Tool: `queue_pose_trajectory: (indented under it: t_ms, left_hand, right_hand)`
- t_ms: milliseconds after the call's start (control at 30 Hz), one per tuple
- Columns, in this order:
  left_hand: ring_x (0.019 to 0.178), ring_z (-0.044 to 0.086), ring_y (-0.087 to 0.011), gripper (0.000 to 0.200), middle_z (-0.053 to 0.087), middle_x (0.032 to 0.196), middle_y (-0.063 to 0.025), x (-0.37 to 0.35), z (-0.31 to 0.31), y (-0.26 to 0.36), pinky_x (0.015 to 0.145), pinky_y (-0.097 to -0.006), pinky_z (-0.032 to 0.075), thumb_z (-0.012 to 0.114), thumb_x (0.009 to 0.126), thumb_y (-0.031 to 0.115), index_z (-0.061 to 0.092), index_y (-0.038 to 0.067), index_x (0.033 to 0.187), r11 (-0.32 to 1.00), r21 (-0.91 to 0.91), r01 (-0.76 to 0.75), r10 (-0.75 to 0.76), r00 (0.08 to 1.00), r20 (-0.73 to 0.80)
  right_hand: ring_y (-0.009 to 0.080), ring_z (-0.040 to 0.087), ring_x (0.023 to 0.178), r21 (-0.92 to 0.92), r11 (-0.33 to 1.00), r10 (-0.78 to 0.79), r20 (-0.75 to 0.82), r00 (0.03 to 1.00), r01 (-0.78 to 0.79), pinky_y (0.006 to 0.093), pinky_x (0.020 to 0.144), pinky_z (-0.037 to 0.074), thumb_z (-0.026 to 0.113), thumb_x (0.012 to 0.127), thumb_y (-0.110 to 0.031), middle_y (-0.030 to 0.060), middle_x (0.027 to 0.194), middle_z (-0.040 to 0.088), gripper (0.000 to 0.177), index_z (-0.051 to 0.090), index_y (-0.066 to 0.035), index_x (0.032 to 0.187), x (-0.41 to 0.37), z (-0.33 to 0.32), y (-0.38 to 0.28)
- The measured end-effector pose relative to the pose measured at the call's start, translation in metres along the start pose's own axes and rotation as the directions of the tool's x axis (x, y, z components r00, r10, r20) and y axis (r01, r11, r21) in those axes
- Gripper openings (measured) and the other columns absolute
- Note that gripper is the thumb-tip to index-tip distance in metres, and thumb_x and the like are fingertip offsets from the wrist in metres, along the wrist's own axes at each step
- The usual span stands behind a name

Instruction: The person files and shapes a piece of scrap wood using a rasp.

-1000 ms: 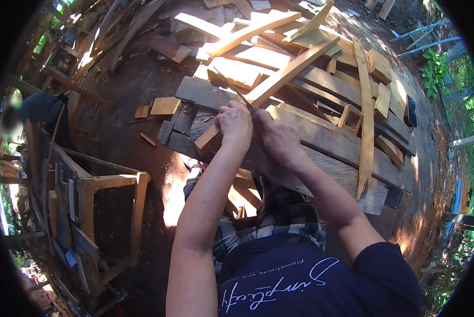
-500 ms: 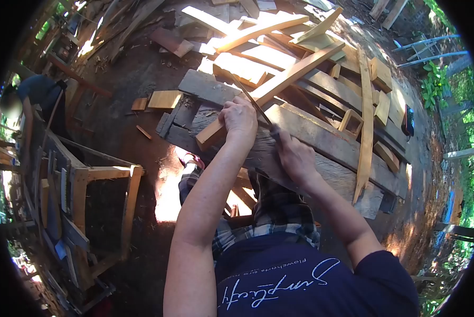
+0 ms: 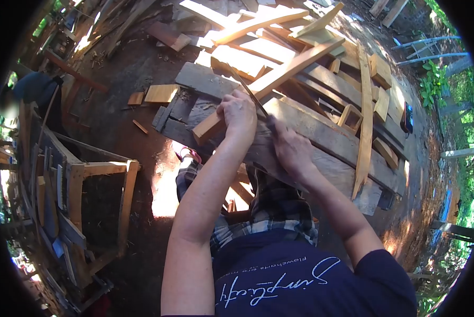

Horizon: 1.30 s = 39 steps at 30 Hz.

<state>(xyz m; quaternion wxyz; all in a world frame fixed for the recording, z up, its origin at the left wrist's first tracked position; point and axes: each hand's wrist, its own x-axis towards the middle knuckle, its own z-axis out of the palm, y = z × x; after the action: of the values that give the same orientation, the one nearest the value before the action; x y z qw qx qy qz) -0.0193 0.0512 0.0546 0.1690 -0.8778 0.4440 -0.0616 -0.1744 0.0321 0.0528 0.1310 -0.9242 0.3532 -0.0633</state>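
Note:
A long pale wooden batten (image 3: 279, 74) lies slanted across a stack of grey planks (image 3: 321, 137). My left hand (image 3: 238, 112) grips the batten near its lower end and presses it onto the planks. My right hand (image 3: 290, 150) is closed around the handle of a long thin dark blade (image 3: 247, 91). The blade runs up and left from that hand, along the edge of the batten just past my left hand.
Offcuts and boards (image 3: 237, 31) are heaped beyond the planks. A small open wooden box frame (image 3: 351, 117) rests on the stack. A wooden chair frame (image 3: 89, 201) stands at the left. Another person in dark blue (image 3: 36, 90) crouches at the far left.
My right hand has drawn back down and to the right, away from my left hand, taking the blade's handle with it. My left hand stays on the batten.

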Motion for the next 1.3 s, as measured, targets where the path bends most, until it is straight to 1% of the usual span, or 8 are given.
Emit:
queue_pose_trajectory:
  t_ms: [200, 333, 433, 733, 867, 1000, 1100, 1300]
  left_hand:
    - [0.085, 0.063, -0.0280, 0.029, 0.057, 0.097, -0.0095, 0.005, 0.008, -0.002, 0.053, -0.0402, 0.055, 0.052, 0.089, 0.021, 0.059, 0.001, 0.108, 0.997, -0.070, -0.015, 0.012, 0.999, -0.041]
    - [0.087, 0.061, -0.0306, 0.032, 0.055, 0.098, -0.0124, 0.003, -0.001, 0.010, 0.053, -0.0453, 0.055, 0.052, 0.089, 0.021, 0.059, -0.002, 0.110, 0.999, 0.029, 0.021, -0.023, 0.997, 0.078]
    - [0.086, 0.060, -0.0337, 0.036, 0.055, 0.096, -0.0157, 0.003, 0.002, 0.003, 0.059, -0.0529, 0.054, 0.050, 0.090, 0.021, 0.059, -0.006, 0.111, 0.988, -0.155, -0.012, 0.019, 0.999, 0.041]
    - [0.087, 0.060, -0.0353, 0.037, 0.056, 0.099, -0.0170, 0.001, -0.003, 0.014, 0.062, -0.0538, 0.055, 0.050, 0.090, 0.020, 0.057, -0.007, 0.114, 1.000, -0.010, 0.024, -0.024, 0.998, 0.050]
    - [0.088, 0.061, -0.0358, 0.036, 0.056, 0.098, -0.0173, 0.004, -0.007, 0.010, 0.061, -0.0546, 0.055, 0.051, 0.090, 0.020, 0.060, -0.007, 0.111, 0.981, -0.192, 0.035, -0.013, 0.993, 0.120]
    - [0.084, 0.061, -0.0344, 0.034, 0.056, 0.095, -0.0162, 0.009, -0.009, 0.016, 0.055, -0.0536, 0.055, 0.052, 0.089, 0.022, 0.062, -0.005, 0.107, 0.996, -0.065, 0.053, -0.044, 0.989, 0.142]
    - [0.088, 0.060, -0.0315, 0.030, 0.057, 0.097, -0.0150, 0.004, -0.012, 0.011, 0.061, -0.0481, 0.055, 0.052, 0.089, 0.022, 0.063, -0.001, 0.105, 0.986, -0.151, 0.066, -0.045, 0.990, 0.135]
    - [0.095, 0.060, -0.0249, 0.022, 0.061, 0.100, -0.0102, -0.023, 0.004, -0.034, 0.073, -0.0416, 0.048, 0.055, 0.086, 0.022, 0.064, 0.007, 0.099, 0.850, -0.514, -0.117, -0.022, 0.966, -0.257]
  right_hand:
    - [0.0385, 0.066, 0.070, 0.043, 0.999, -0.020, 0.001, 1.000, 0.020, 0.0486, 0.061, 0.051, 0.042, 0.093, -0.017, 0.0181, 0.076, 0.065, 0.013, 0.045, -0.010, 0.104, 0.040, -0.002, -0.016]
    - [0.0385, 0.066, 0.070, -0.015, 0.999, -0.035, 0.007, 0.999, 0.035, 0.0490, 0.061, 0.051, 0.042, 0.093, -0.017, 0.0181, 0.076, 0.065, 0.012, 0.044, -0.011, 0.103, 0.036, -0.006, -0.012]
    - [0.0384, 0.066, 0.070, -0.011, 1.000, -0.003, 0.037, 0.999, 0.003, 0.0494, 0.061, 0.050, 0.043, 0.093, -0.018, 0.0180, 0.076, 0.065, 0.012, 0.044, -0.011, 0.102, 0.044, -0.004, -0.019]
    - [0.0379, 0.066, 0.072, -0.023, 1.000, -0.005, 0.031, 0.999, 0.005, 0.0494, 0.063, 0.050, 0.043, 0.093, -0.017, 0.0183, 0.077, 0.065, 0.011, 0.044, -0.011, 0.102, 0.041, -0.012, -0.021]
    - [0.0380, 0.066, 0.072, -0.014, 1.000, 0.014, 0.030, 0.999, -0.013, 0.0496, 0.062, 0.050, 0.044, 0.093, -0.016, 0.0183, 0.078, 0.065, 0.010, 0.045, -0.011, 0.102, 0.038, -0.009, -0.016]
    - [0.0389, 0.064, 0.068, -0.025, 0.999, -0.023, 0.005, 1.000, 0.023, 0.0498, 0.058, 0.049, 0.051, 0.092, -0.022, 0.0178, 0.074, 0.064, 0.018, 0.045, -0.011, 0.105, 0.001, -0.027, -0.008]
    - [0.0379, 0.064, 0.069, -0.005, 1.000, 0.017, 0.038, 0.999, -0.017, 0.0494, 0.059, 0.048, 0.053, 0.092, -0.022, 0.0171, 0.073, 0.063, 0.017, 0.045, -0.011, 0.102, -0.038, -0.055, 0.008]
    - [0.0407, 0.062, 0.067, 0.217, 0.964, 0.181, -0.100, 0.978, -0.156, 0.0508, 0.058, 0.045, 0.058, 0.090, -0.025, 0.0168, 0.071, 0.062, 0.024, 0.045, -0.009, 0.104, -0.087, -0.064, 0.045]
